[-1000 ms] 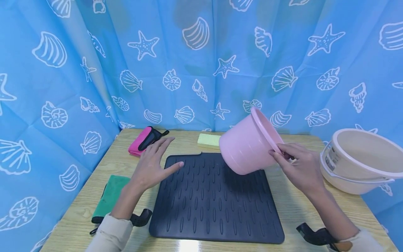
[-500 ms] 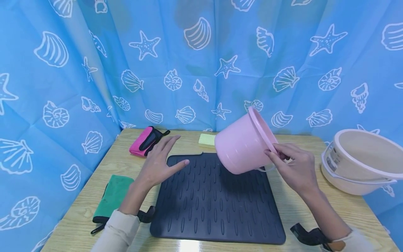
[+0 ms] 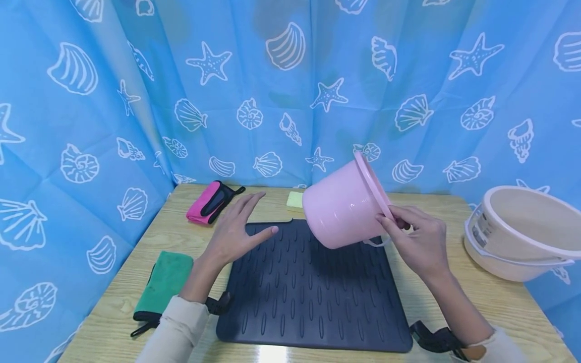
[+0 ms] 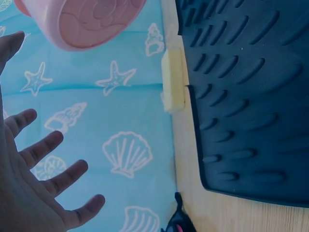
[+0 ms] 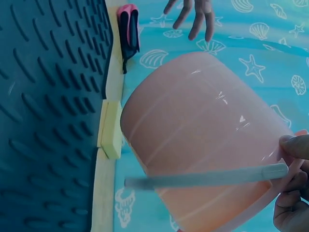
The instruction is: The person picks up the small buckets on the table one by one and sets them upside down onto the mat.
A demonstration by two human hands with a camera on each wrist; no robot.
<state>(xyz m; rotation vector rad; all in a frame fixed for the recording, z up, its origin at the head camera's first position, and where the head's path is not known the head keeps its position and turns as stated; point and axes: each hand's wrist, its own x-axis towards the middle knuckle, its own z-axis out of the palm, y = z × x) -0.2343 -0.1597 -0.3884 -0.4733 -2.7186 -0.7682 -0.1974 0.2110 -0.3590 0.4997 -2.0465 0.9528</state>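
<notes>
1. Right hand (image 3: 417, 239): thumb and fingers pinch the rim of the pink bucket (image 3: 345, 206); grip narrow, holding only that edge.
2. Bucket body extends left of the grip, tilted, mouth toward the right hand, base lower left. Its handle (image 5: 207, 177) hangs loose just below the grip.
3. Black mat (image 3: 308, 302): below and left of the grip, under the raised bucket, apart from it.
4. Left hand (image 3: 233, 234): left of the grip, past the bucket's base; fingers spread, thumb wide, holding nothing, apart from the bucket.
5. Yellow sponge (image 3: 295, 199): beyond the bucket, left of the grip; bucket partly blocks it in the head view.
6. Pale bucket (image 3: 490, 232): right of the grip, well apart.
7. Farther left, beyond the left hand: pink cloth (image 3: 209, 201); nearer the person, green cloth (image 3: 165, 282).
8. Behind everything: blue curtain (image 3: 272, 85).
</notes>
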